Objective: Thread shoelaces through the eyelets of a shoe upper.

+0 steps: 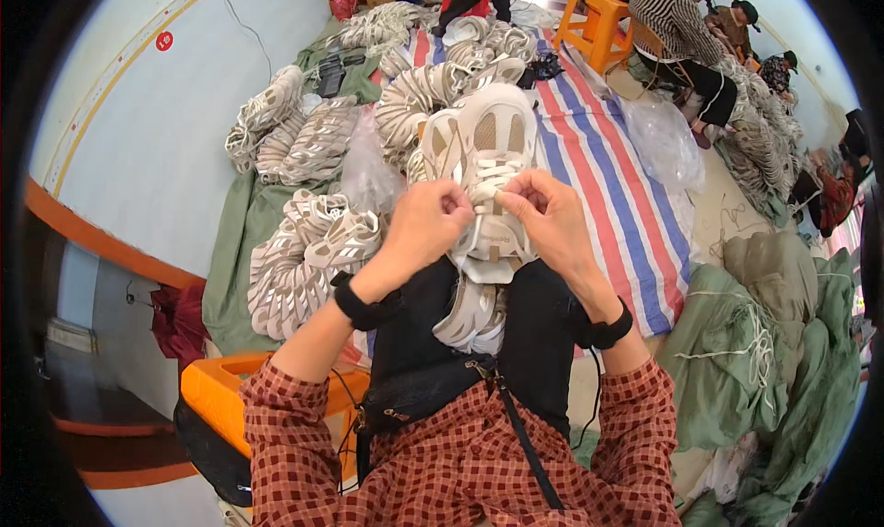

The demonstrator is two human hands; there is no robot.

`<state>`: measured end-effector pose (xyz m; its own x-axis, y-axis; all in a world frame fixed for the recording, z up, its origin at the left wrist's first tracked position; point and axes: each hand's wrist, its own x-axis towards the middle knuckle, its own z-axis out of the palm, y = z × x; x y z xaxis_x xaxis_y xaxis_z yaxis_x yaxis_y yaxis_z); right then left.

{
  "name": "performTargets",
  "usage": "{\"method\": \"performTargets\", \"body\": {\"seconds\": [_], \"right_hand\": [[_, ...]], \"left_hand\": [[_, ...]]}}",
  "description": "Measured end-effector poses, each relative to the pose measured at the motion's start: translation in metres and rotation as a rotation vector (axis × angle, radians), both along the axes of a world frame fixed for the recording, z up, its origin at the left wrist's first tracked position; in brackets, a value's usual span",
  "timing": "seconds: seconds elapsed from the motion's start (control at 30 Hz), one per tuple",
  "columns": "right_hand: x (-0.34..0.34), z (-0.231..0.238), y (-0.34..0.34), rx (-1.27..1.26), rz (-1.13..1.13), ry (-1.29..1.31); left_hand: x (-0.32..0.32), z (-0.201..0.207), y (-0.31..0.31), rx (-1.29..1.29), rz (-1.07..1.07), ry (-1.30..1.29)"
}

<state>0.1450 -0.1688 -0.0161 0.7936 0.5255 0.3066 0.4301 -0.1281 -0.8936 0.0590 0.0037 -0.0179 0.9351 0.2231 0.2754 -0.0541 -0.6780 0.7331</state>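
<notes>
A white and beige sneaker [485, 150] stands upright on my lap, sole side away from me, its white laces facing me. My left hand [425, 221] pinches a lace at the shoe's left side. My right hand [543, 216] pinches the lace on the right side, fingers closed on it. Both hands meet at the middle of the lacing. Another similar shoe [468, 313] lies between my knees beneath the held one. Black bands wrap both wrists.
Piles of matching sneakers [304, 260] cover a green sheet and a striped tarp [626, 205] ahead. An orange stool [216, 393] is at my left, another orange stool [603, 21] further off. Green sacks [746, 352] lie right. Other people sit working at the upper right.
</notes>
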Motion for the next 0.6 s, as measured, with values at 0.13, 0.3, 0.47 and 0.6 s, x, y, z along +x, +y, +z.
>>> {"method": "performTargets", "body": {"seconds": [0.13,0.3,0.47,0.6], "right_hand": [[0.005,-0.007,-0.006,0.144,0.102,0.21],[0.004,-0.014,-0.005,0.111,0.062,0.099],[-0.017,0.003,-0.012,0.084,0.001,-0.085],[-0.044,-0.003,-0.029,-0.212,-0.148,-0.75]], "left_hand": [[-0.001,-0.006,-0.003,-0.226,0.056,0.09],[-0.002,-0.018,-0.013,-0.63,0.104,0.078],[-0.006,-0.018,-0.021,0.336,0.05,-0.314],[-0.023,-0.01,-0.035,0.064,0.088,-0.168]]}}
